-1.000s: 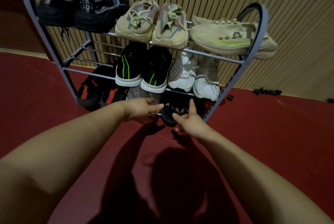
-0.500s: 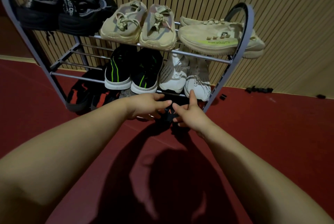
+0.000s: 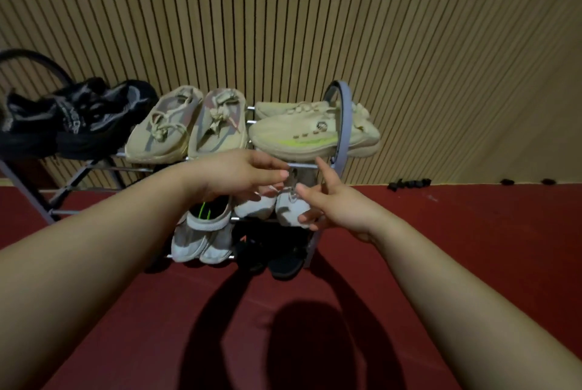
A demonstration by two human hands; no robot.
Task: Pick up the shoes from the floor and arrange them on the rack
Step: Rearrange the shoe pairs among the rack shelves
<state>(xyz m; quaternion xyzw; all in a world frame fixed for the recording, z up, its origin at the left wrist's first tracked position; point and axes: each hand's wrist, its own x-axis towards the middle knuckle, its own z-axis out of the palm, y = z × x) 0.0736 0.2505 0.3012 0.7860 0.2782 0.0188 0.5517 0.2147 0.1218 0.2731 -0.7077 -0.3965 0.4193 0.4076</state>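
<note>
White sneakers (image 3: 291, 211) on the rack's (image 3: 345, 119) middle shelf are half hidden behind both hands. Left hand (image 3: 239, 178) reaches with loose, nearly straight fingers, its grip empty. Right hand (image 3: 337, 213) curls at one toe; whether its grip holds it, I cannot tell. Black shoes (image 3: 78, 119) at the top shelf's left end look blurred.

Person, seen from own head camera. Only the two arms are in shot. Left forearm (image 3: 94, 248) bare along its whole visible length, from the lower frame edge to the wrist. Right forearm (image 3: 456, 279) the same, uncovered skin throughout. Both look bulky near the lens and taper toward the wrists, which is wide-angle stretch. Left hand (image 3: 239, 178) bare. Right hand (image 3: 333, 210) bare. Fingers (image 3: 327, 172) short and rounded at the tips. Nails trimmed close, and one nail (image 3: 283, 174) shows plainly on a left fingertip.
</note>
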